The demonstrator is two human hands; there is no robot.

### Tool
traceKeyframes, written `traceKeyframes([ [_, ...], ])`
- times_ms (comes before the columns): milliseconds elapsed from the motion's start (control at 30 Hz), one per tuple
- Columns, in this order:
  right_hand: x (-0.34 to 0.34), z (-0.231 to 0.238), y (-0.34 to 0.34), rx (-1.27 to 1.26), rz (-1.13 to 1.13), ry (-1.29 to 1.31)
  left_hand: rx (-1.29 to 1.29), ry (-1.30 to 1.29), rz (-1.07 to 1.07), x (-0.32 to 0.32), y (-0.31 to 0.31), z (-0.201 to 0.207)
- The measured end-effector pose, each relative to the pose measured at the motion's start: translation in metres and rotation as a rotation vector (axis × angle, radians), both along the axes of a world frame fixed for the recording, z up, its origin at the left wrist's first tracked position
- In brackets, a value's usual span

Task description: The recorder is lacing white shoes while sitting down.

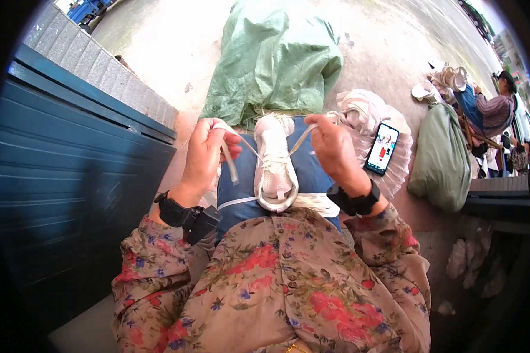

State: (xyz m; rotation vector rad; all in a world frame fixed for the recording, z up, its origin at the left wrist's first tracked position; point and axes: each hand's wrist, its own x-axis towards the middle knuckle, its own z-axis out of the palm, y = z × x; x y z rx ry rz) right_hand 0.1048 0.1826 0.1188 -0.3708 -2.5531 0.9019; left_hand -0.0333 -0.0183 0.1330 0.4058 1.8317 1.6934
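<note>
A white sneaker (272, 170) rests on my lap over blue cloth, its toe pointing away from me and its heel opening toward me. My left hand (209, 150) pinches one end of a flat white shoelace (250, 147), with a loose tail hanging below the fingers. On the other side my right hand (334, 150) is closed on the lace's other end. Both lace ends run outward from the shoe, raised off it. A bundle of pale laces (317, 204) lies beside the heel on the right.
A green woven sack (277, 53) stands beyond my knees. To the right, a phone (383, 148) with a lit screen lies on white pleated material (399, 167). Farther right are a full green sack (440, 159) and a seated person (496, 109) near shoes. A blue door (70, 159) borders the left.
</note>
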Motion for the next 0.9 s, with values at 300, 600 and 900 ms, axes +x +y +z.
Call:
traceKeyframes([
  [300, 0.027, -0.059, 0.0, -1.723, -0.313, 0.15, -0.361, -0.297, 0.122, -0.007, -0.034, -0.109],
  [600, 0.084, -0.141, -0.004, -0.129, -0.382, -0.232, -0.537, 1.088, -0.237, 0.028, -0.02, -0.122],
  [900, 0.085, -0.1, -0.006, 0.414, 0.199, -0.181, -0.269, 0.273, -0.171, -0.038, -0.02, -0.085],
])
